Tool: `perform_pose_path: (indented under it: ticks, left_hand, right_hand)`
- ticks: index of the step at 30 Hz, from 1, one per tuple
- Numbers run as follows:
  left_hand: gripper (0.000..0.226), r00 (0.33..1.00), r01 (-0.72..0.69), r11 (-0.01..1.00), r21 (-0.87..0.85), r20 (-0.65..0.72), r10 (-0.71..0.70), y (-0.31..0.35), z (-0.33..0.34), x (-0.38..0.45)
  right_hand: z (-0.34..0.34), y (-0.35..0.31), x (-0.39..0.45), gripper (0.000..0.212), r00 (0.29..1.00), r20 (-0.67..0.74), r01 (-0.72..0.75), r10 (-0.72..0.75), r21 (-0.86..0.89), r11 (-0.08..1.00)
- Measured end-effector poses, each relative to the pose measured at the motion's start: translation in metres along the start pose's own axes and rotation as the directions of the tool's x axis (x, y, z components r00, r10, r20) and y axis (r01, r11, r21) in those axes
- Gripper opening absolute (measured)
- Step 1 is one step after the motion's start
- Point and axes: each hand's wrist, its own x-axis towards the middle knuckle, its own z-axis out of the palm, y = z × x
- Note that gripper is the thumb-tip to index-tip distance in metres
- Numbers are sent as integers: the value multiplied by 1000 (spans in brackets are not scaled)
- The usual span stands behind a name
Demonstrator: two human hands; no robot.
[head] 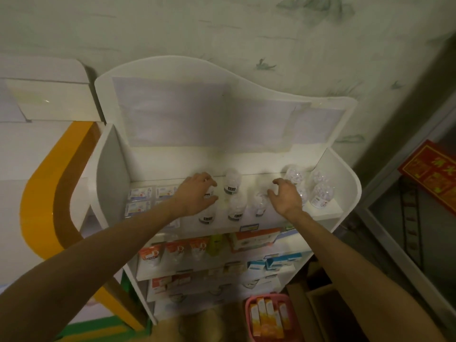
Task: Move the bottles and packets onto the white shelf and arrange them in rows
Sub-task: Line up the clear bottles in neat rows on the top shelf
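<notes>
White shelf (pixel 344 169), about eight bottles (pixel 232 183), four packets (pixel 140 193), left hand (pixel 196 193) gripping one bottle, right hand (pixel 286 196) fingers spread

Dim, with a green-yellow cast throughout. Brightest on the white shelf (pixel 345 183) top tier; darker toward the right edge and lower corners. Soft all over, smeared by motion blur, bottle labels unreadable. Strong wide-angle bending of straight lines near the edges. Small glare spot on the left cabinet (pixel 47 101). Faint shadows under both forearms.
</notes>
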Motion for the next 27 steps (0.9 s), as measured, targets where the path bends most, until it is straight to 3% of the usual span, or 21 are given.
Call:
perform_pose_path:
  ticks: [5,15,21,27]
  left_hand:
    - [47,999,-12,999,51,42,10,14,-8,33]
    - [59,978,-8,994,112,210,-16,30,-4,87]
    - [64,959,-13,983,182,282,-40,36,6,110]
    - [72,925,12,966,256,364,-108,36,16,135]
  right_hand:
    - [-12,13,12,50,998,58,-18,18,6,1000]
    - [-17,19,51,64,968,238,108,-82,-99,989]
    - [-8,31,74,57,959,253,148,-131,-49,988]
    - [3,39,97,56,905,369,211,-212,46,976]
